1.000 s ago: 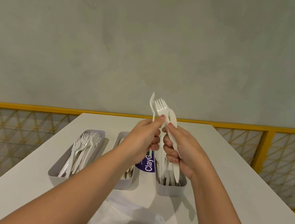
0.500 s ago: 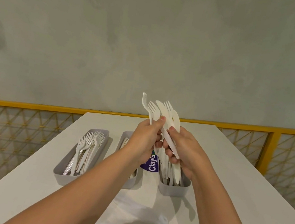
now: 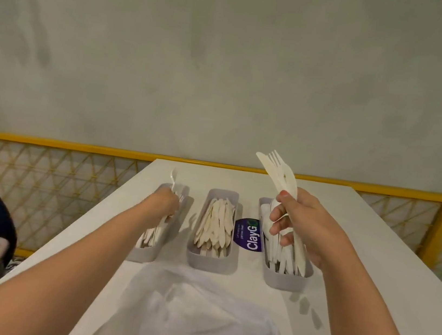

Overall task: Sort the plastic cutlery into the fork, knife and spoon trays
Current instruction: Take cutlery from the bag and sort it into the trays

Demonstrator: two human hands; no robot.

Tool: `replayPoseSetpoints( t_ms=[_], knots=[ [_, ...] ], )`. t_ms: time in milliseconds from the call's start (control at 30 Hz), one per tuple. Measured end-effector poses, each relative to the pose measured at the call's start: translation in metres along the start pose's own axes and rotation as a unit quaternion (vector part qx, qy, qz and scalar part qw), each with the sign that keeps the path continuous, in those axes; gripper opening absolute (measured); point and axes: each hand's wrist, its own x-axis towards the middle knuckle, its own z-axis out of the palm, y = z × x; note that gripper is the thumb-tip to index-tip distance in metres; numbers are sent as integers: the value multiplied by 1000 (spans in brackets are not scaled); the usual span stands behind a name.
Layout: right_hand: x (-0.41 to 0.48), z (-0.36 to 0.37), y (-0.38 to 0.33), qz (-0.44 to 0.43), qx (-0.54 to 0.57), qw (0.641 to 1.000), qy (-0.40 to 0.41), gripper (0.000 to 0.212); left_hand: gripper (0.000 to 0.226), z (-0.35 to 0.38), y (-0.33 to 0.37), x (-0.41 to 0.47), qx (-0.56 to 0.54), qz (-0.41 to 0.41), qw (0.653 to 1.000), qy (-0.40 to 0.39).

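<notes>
Between trays, "ClayGo" sticker (image 3: 250,234)

White table (image 3: 371,259), three grey trays (image 3: 210,262) in a row, purple sticker (image 3: 250,235), clear plastic bag (image 3: 209,322)

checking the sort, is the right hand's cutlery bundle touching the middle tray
Apart. The head view shows the right hand holding the cutlery bundle raised over the right tray, with bare table between it and the middle tray.
</notes>
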Motion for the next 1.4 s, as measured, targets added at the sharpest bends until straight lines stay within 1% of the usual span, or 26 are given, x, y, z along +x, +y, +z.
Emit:
replayPoseSetpoints(
  t_ms=[67,167,267,433,633,767,867,967,1000,1067,1133,1200,1300,1400],
  knots=[
    [1,3,1,3,-11,1000,-4,15,33,-8,-14,4,89,1,996,27],
    [3,7,3,11,-13,1000,-11,17,32,-7,-32,5,227,10,972,68],
    [4,10,3,21,-13,1000,-19,22,34,2,-49,4,295,12,952,78],
    [4,13,3,31,7,999,-33,24,30,5,-58,2,319,55,942,88],
    [3,10,2,28,48,997,-57,25,31,6,-47,-1,300,81,944,111],
    [4,9,3,20,65,996,-61,24,39,12,-34,-2,275,129,944,126],
    [3,7,3,18,72,995,-61,20,36,15,-30,-2,243,148,950,125],
    [3,6,2,15,76,995,-62,17,20,19,-25,-10,190,159,963,111],
    [3,6,2,14,76,995,-63,17,17,20,-20,-15,158,170,968,100],
    [3,6,2,15,72,995,-65,17,20,25,-6,-27,69,184,979,59],
    [4,7,3,16,73,995,-69,18,25,29,13,-40,-45,183,982,-12],
    [4,8,4,19,82,994,-75,18,27,33,32,-54,-141,186,967,-101],
    [4,10,6,24,92,992,-77,18,29,43,53,-68,-243,192,925,-222],
    [3,10,6,34,121,988,-92,22,28,51,61,-73,-309,181,888,-290]
  ],
)
